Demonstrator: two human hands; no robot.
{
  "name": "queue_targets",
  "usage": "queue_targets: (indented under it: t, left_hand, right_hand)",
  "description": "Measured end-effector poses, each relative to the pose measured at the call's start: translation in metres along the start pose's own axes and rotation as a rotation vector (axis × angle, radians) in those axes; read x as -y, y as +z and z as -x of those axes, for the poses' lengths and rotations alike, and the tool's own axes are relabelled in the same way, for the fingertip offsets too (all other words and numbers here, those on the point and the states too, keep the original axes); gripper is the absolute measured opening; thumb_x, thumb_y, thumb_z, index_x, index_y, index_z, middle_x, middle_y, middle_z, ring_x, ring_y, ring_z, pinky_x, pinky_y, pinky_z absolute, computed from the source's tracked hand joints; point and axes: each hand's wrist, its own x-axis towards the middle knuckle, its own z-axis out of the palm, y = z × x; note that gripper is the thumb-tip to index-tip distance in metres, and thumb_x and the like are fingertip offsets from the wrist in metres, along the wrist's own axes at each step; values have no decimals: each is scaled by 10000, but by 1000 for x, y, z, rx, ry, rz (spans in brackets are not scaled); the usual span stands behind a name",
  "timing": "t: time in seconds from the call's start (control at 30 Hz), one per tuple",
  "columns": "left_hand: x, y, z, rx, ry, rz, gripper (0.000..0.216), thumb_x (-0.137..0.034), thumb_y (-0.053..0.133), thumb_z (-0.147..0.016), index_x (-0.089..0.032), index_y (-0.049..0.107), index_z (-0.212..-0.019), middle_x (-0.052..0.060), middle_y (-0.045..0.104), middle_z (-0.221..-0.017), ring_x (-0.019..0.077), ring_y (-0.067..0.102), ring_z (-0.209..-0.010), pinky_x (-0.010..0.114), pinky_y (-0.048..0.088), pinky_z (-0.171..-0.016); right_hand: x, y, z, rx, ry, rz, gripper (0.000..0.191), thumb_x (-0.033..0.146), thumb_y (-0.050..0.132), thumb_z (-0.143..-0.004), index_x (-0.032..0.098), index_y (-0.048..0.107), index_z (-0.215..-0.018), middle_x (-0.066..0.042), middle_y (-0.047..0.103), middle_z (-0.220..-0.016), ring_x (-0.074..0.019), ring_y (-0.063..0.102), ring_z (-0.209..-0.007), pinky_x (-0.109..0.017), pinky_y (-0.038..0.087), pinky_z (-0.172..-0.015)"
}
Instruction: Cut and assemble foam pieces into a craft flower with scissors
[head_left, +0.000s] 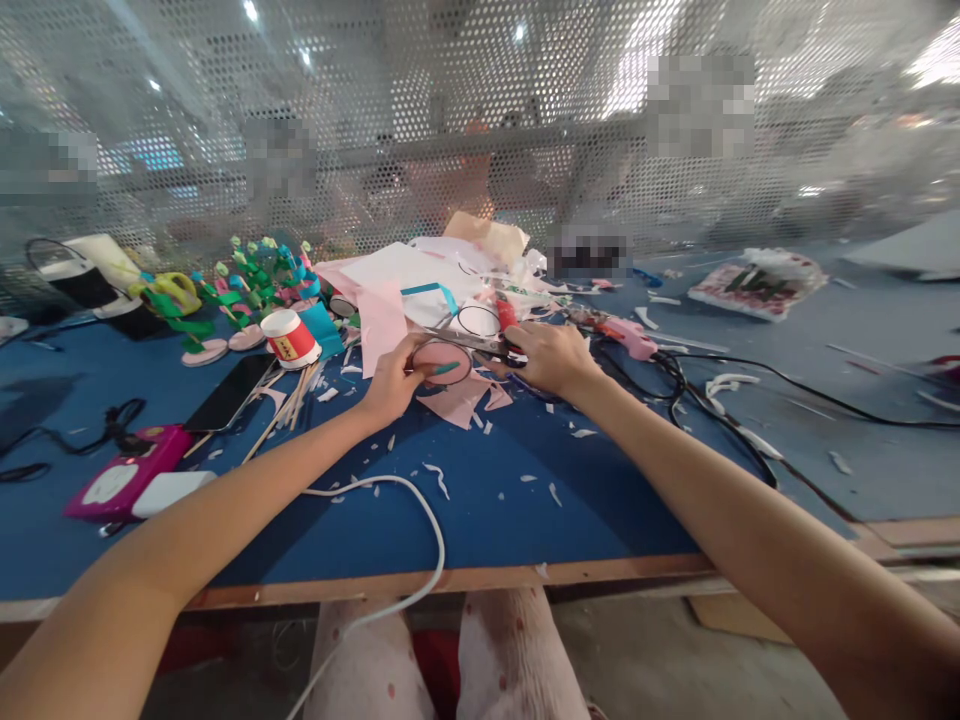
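Off-white trousers [517, 655] with scattered reddish-brown spots cover the legs; the fabric seems crinkled, though blur softens it. Left hand [391, 382], right hand [553, 358] and forearms [277, 475] are bare.

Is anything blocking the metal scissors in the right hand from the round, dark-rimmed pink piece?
Nothing visible: the metal scissors in the right hand lie along the far edge of the dark-rimmed pink piece, held by the left hand. Whether they touch is unclear.

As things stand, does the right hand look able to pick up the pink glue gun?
Probably not at once: the right hand is holding scissors. If it were free, likely yes, since the pink glue gun lies close to its right with nothing tall between them.
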Motion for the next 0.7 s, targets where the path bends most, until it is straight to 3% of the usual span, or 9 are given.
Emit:
queue_targets:
  t: [0.3,0.7]
  left_hand:
    - [8,-1,-2,-104,7,67,291,-340,563,-769,-203,483,-1012,18,559,-821,133,565,-729,211,487,-572]
    - [4,-1,-2,-145,17,-9,253,-264,564,-764,-195,494,-997,5,567,-795,116,552,-696,191,459,-557]
  right_hand:
    - [-4,-1,-1,-1,6,-31,559,616,281,-796,156,588,-873,-88,636,-824,-190,564,-726,-256,216,-522]
    - [-4,-1,-1,21,12,4,596,626,242,-793,159,596,-904,-97,637,-827,-200,561,-715,-258,193,-509]
